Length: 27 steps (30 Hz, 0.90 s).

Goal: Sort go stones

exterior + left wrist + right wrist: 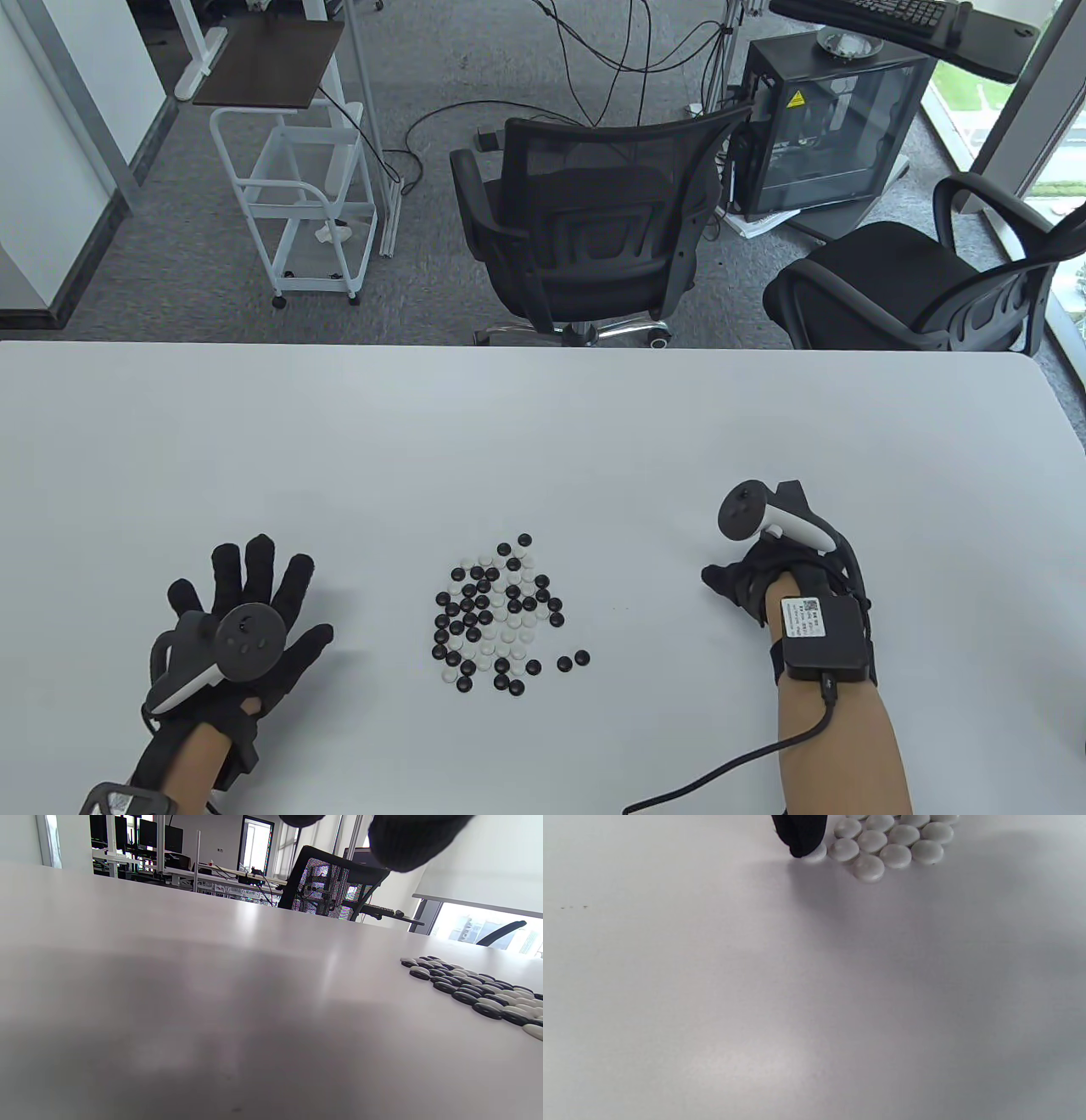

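Looking down: mixed stones [496,615] sit in a flat patch mid-tabletop [543,424], between the hands. Left hand [246,611] lies flat, fingers spread, holding nothing. Right hand [764,586]: fingers hidden, can't tell.

Left wrist: stones are low and glossy. Probably light, hard, slippery, so pinch at the rim or slide.

Right wrist: one fingertip [799,836] touches a white stone [814,854] at the edge of an all-white cluster [895,855].

Tabletop smooth, white; office chairs [585,221] behind.

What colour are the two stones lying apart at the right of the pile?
Both of the two stray stones are black, seen best in the table view.
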### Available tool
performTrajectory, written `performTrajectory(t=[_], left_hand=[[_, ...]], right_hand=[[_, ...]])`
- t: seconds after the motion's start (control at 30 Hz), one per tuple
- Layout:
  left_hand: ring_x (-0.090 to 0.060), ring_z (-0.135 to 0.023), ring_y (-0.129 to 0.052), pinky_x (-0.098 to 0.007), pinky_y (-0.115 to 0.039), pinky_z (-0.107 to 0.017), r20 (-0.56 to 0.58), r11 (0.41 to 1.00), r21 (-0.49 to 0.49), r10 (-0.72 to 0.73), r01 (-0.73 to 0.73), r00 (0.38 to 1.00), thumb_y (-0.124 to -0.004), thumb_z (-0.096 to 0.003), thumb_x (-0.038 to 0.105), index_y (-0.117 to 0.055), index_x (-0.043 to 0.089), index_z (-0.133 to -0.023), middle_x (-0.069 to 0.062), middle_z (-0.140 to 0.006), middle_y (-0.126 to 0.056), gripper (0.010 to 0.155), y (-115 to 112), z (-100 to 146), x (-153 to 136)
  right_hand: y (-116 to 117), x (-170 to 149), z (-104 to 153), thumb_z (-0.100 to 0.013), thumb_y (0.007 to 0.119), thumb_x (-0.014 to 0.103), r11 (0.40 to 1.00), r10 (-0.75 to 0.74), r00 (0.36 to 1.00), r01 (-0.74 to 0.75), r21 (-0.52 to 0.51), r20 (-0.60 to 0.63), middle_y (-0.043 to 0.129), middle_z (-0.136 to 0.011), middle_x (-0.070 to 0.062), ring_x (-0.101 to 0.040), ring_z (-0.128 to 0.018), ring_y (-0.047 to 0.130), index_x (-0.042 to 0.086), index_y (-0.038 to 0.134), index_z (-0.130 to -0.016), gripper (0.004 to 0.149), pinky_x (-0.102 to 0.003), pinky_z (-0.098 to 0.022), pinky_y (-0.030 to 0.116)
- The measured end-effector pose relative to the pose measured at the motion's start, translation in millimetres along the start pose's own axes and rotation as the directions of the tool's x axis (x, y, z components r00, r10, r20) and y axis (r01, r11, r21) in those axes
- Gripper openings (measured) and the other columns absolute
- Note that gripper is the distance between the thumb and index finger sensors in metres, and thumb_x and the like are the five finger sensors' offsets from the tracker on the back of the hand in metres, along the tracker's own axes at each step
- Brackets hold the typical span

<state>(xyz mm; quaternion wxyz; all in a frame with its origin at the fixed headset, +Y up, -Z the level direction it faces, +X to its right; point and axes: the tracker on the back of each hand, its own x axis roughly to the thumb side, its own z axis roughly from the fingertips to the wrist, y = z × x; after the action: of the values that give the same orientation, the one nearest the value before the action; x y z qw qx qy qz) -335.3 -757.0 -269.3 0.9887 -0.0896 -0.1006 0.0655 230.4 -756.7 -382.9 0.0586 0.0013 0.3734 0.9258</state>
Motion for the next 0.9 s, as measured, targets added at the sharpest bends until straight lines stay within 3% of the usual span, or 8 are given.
performTrajectory(t=[0.23, 0.37, 0.6, 0.77, 0.9], left_hand=[[-0.056, -0.101, 0.012, -0.083, 0.004, -0.050, -0.005, 1.000, -0.008, -0.001, 0.001, 1.000, -0.056, -0.0613, 0.060, -0.019, 0.020, -0.121, -0.027, -0.119, 0.007, 0.081, -0.5, -0.6, 0.5], [-0.056, -0.101, 0.012, -0.083, 0.004, -0.050, -0.003, 1.000, -0.007, 0.001, -0.001, 1.000, -0.056, -0.0614, 0.060, -0.019, 0.020, -0.121, -0.027, -0.119, 0.007, 0.081, -0.3, -0.9, 0.6], [-0.056, -0.101, 0.012, -0.083, 0.004, -0.050, -0.004, 1.000, -0.009, 0.000, 0.000, 1.000, -0.056, -0.0613, 0.060, -0.019, 0.020, -0.121, -0.027, -0.119, 0.007, 0.081, -0.1, -0.9, 0.7], [-0.056, -0.101, 0.012, -0.083, 0.004, -0.050, -0.002, 1.000, -0.005, 0.000, 0.000, 1.000, -0.056, -0.0613, 0.061, -0.019, 0.020, -0.121, -0.027, -0.119, 0.007, 0.081, 0.0, -0.8, 0.6], [-0.056, -0.101, 0.012, -0.083, 0.004, -0.050, 0.002, 1.000, -0.002, -0.001, 0.001, 1.000, -0.056, -0.0614, 0.060, -0.019, 0.020, -0.121, -0.027, -0.119, 0.007, 0.081, 0.1, -0.5, 0.7]], right_hand=[[-0.9, -5.8, -0.4, -0.058, 0.054, 0.046, 0.999, -0.028, 1.000, 0.028, -0.017, 0.005, 0.008, -0.107, -0.046, -0.074, -0.085, -0.002, 0.004, 0.064, -0.109, 0.068, -0.094, -0.051, 0.016], [-4.5, 8.9, 3.4, -0.058, 0.054, 0.046, 1.000, -0.009, 0.998, 0.011, -0.029, 0.057, 0.008, -0.107, -0.046, -0.074, -0.085, -0.002, 0.003, 0.065, -0.109, 0.068, -0.094, -0.051, 0.016], [0.8, 82.6, 14.4, -0.058, 0.054, 0.046, 0.998, 0.053, 0.949, -0.057, 0.006, 0.310, 0.009, -0.107, -0.046, -0.074, -0.085, -0.001, 0.002, 0.070, -0.107, 0.068, -0.094, -0.051, 0.016], [18.7, 147.9, 21.2, -0.058, 0.054, 0.046, 0.988, 0.105, 0.869, -0.145, 0.047, 0.483, 0.009, -0.107, -0.046, -0.074, -0.085, -0.001, 0.003, 0.069, -0.107, 0.068, -0.094, -0.051, 0.017], [34.1, 183.8, 22.7, -0.058, 0.054, 0.046, 0.973, 0.148, 0.819, -0.220, 0.064, 0.555, 0.008, -0.107, -0.046, -0.074, -0.085, -0.001, 0.003, 0.066, -0.108, 0.068, -0.094, -0.051, 0.017]])
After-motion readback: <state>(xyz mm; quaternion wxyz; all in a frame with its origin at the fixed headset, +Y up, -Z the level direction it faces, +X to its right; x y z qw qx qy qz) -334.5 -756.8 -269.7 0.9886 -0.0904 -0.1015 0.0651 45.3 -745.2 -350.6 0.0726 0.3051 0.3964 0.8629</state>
